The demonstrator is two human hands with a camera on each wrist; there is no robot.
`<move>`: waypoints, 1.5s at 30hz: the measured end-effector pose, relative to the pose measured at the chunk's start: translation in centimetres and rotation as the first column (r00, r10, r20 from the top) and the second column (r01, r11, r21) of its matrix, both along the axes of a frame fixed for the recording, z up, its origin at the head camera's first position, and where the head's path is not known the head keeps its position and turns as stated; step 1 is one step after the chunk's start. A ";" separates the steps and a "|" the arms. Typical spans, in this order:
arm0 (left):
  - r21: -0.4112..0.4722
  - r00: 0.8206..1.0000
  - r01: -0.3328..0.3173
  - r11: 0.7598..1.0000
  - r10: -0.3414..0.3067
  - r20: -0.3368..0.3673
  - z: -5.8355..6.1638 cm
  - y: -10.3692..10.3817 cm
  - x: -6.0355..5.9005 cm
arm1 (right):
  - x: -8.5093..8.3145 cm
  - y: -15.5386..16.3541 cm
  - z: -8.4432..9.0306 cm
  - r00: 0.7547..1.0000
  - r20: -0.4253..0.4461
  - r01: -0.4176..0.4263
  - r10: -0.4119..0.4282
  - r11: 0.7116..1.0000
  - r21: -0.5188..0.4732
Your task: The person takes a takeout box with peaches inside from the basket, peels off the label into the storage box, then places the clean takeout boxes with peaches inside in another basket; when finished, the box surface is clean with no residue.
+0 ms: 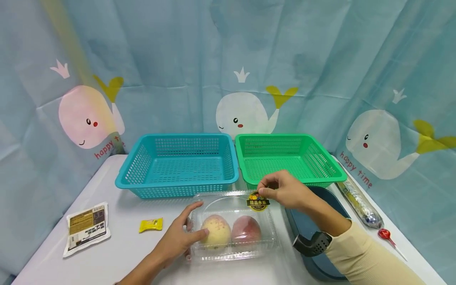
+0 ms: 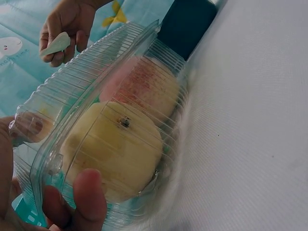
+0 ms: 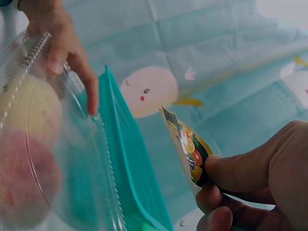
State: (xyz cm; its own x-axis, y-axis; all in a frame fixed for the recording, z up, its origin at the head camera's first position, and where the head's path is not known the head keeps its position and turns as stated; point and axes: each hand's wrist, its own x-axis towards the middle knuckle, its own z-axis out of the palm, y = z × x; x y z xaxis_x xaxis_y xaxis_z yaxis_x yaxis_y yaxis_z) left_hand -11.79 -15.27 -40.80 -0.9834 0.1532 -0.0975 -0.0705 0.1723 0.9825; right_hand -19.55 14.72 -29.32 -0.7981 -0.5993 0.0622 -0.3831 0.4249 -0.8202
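A clear plastic clamshell fruit box (image 1: 235,255) lies on the white table, holding a yellowish peach (image 1: 216,232) and a reddish peach (image 1: 246,229). My left hand (image 1: 179,236) grips the box's left end, thumb over the front of the lid and fingers at the side and back. Above the box's back right corner, my right hand (image 1: 286,190) pinches a black and gold sticker (image 1: 258,202) with fruit pictures between thumb and finger. In the right wrist view the sticker (image 3: 190,149) stands apart from the lid, its pale back curling.
Behind the box stand a blue basket (image 1: 178,185) and a green basket (image 1: 322,147). A dark blue bin (image 1: 301,219) sits under my right forearm. To the left lie a yellow packet (image 1: 151,225) and a white pouch (image 1: 87,225); to the right, a shiny wrapped roll (image 1: 361,202) and a red lollipop (image 1: 384,234).
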 end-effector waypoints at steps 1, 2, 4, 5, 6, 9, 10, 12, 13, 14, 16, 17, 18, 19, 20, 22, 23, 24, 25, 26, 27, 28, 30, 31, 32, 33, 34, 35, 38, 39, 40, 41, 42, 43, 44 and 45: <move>-0.002 1.000 0.000 1.000 0.000 -0.001 0.0 0.0 0.0 | 0.0 0.5 0.1 1.000 0.000 -0.004 0.004 1.000 -0.001; -0.003 1.000 0.000 1.000 0.000 -0.003 0.0 0.0 0.0 | 0.0 0.9 0.2 1.000 -0.003 -0.006 0.006 1.000 -0.002; 0.000 1.000 0.002 1.000 -0.002 -0.004 0.0 0.1 0.0 | 0.0 1.9 0.4 1.000 -0.016 -0.013 0.013 1.000 -0.004; 0.001 1.000 0.003 1.000 -0.003 -0.005 0.0 0.1 0.0 | 0.1 2.4 0.5 1.000 -0.020 -0.015 0.015 1.000 -0.003; 0.002 1.000 0.003 1.000 -0.003 -0.006 0.0 0.1 0.0 | 0.1 2.9 0.6 1.000 -0.022 -0.017 0.017 1.000 -0.003; 0.000 1.000 0.000 1.000 0.000 -0.006 0.0 0.1 0.1 | 0.3 4.5 0.7 1.000 -0.014 -0.022 0.022 1.000 -0.007; -0.005 1.000 -0.002 1.000 0.002 -0.007 0.0 0.1 0.1 | 0.3 5.1 0.8 1.000 -0.010 -0.025 0.025 1.000 -0.006; -0.014 1.000 -0.008 1.000 0.008 -0.009 -0.1 0.1 0.1 | 0.3 6.2 0.7 0.999 -0.007 -0.034 0.034 0.999 -0.005; -0.017 1.000 -0.010 1.000 0.010 -0.010 -0.1 0.1 0.1 | 0.2 6.7 0.6 0.999 -0.006 -0.038 0.038 0.999 -0.008; -0.018 1.000 -0.012 1.000 0.012 -0.010 -0.1 0.1 0.0 | 0.1 7.3 0.4 0.999 -0.006 -0.041 0.041 0.999 -0.009; -0.023 1.000 -0.015 1.000 0.015 -0.011 -0.1 0.1 0.0 | 0.0 8.4 0.0 0.999 -0.014 -0.045 0.045 0.999 -0.011; -0.025 1.000 -0.017 1.000 0.017 -0.012 -0.1 0.1 0.0 | -0.1 8.9 -0.2 0.999 -0.017 -0.046 0.046 0.999 -0.010; -0.024 1.000 -0.017 1.000 0.017 -0.009 -0.1 0.1 0.0 | -0.1 9.5 -0.4 0.999 -0.020 -0.043 0.043 0.999 -0.009; -0.023 1.000 -0.017 1.000 0.017 -0.010 -0.1 0.1 0.0 | -0.2 10.0 -0.7 0.999 -0.024 -0.039 0.039 0.999 -0.008; -0.024 1.000 -0.017 1.000 0.016 -0.011 -0.1 0.1 0.0 | -0.2 10.5 -1.0 0.999 -0.028 -0.034 0.033 0.999 -0.005; -0.025 1.000 -0.016 1.000 0.016 -0.012 -0.1 0.1 0.0 | -0.4 11.4 -1.6 0.999 -0.030 -0.024 0.024 1.000 0.002; -0.025 1.000 -0.016 1.000 0.016 -0.013 -0.1 0.1 0.0 | -0.5 11.9 -1.9 0.999 -0.030 -0.018 0.018 1.000 0.005; -0.025 1.000 -0.016 1.000 0.016 -0.013 -0.1 0.1 0.0 | -0.6 12.3 -2.2 1.000 -0.027 -0.011 0.011 1.000 0.006; -0.028 1.000 -0.018 0.999 0.018 -0.017 -0.1 0.1 0.0 | -0.7 12.7 -2.5 1.000 -0.024 -0.007 0.007 1.000 0.008; -0.033 1.000 -0.021 0.999 0.020 -0.017 -0.1 0.1 0.0 | -0.9 13.1 -2.8 1.000 -0.016 -0.004 0.004 1.000 0.009; -0.037 1.000 -0.024 0.999 0.023 -0.018 -0.1 0.1 0.0 | -1.0 13.5 -3.1 1.000 -0.009 -0.003 0.003 1.000 0.012; -0.042 0.999 -0.027 0.999 0.026 -0.019 -0.1 0.1 0.0 | -1.2 13.9 -3.5 1.000 -0.004 0.000 0.000 1.000 0.015; -0.046 0.999 -0.030 0.998 0.030 -0.021 -0.1 0.1 0.0 | -1.5 14.5 -4.2 1.000 0.012 0.001 -0.001 1.000 0.022; -0.046 0.999 -0.031 0.998 0.030 -0.022 -0.1 0.1 0.0 | -1.6 14.8 -4.6 1.000 0.019 -0.001 0.000 1.000 0.028; -0.044 0.999 -0.030 0.999 0.029 -0.021 -0.1 0.1 0.0 | -1.8 15.1 -5.1 1.000 0.027 -0.004 0.003 0.999 0.035; -0.042 0.999 -0.028 0.999 0.028 -0.022 -0.1 0.1 0.0 | -1.9 15.4 -5.5 0.999 0.037 -0.004 0.003 0.999 0.041; -0.038 0.999 -0.028 0.999 0.027 -0.019 -0.1 0.1 0.0 | -2.0 15.6 -5.9 0.999 0.048 -0.004 0.002 0.999 0.046; -0.035 1.000 -0.027 0.999 0.026 -0.016 -0.1 0.1 0.0 | -2.2 15.8 -6.3 0.998 0.063 -0.004 0.000 0.999 0.053; -0.034 1.000 -0.026 0.999 0.025 -0.008 -0.1 0.0 0.0 | -2.4 16.3 -7.3 0.994 0.105 -0.004 -0.003 0.998 0.064; -0.037 1.000 -0.027 0.999 0.026 -0.007 -0.1 0.0 0.0 | -2.5 16.5 -7.6 0.993 0.118 -0.004 -0.004 0.998 0.064; -0.039 1.000 -0.027 0.999 0.027 -0.006 -0.1 0.0 0.0 | -2.6 16.6 -7.8 0.992 0.123 -0.003 -0.006 0.998 0.070; -0.041 1.000 -0.028 0.999 0.027 -0.007 -0.1 0.1 0.0 | -2.7 16.7 -8.1 0.992 0.125 -0.005 -0.005 0.997 0.077; -0.044 1.000 -0.029 0.999 0.028 -0.010 -0.1 0.1 0.0 | -2.7 16.7 -8.3 0.992 0.124 -0.007 -0.004 0.996 0.085; -0.045 1.000 -0.029 0.999 0.029 -0.011 -0.1 0.1 0.0 | -2.8 16.8 -8.5 0.993 0.121 -0.008 -0.004 0.995 0.096; -0.044 0.999 -0.031 0.999 0.030 -0.011 -0.1 0.1 0.0 | -2.8 16.8 -8.7 0.993 0.116 -0.010 -0.002 0.994 0.109; -0.042 0.999 -0.033 0.999 0.032 -0.009 -0.1 0.1 0.0 | -2.9 16.8 -9.0 0.994 0.114 -0.016 0.002 0.993 0.119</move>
State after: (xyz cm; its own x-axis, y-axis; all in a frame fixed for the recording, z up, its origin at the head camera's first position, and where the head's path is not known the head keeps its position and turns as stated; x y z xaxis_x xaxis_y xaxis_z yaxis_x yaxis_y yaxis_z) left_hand -11.79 -15.21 -40.93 -0.9886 0.1171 -0.0950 -0.0686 0.2117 0.9749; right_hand -22.46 31.56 -38.29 -0.7902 -0.6044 -0.1009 -0.2951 0.5196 -0.8018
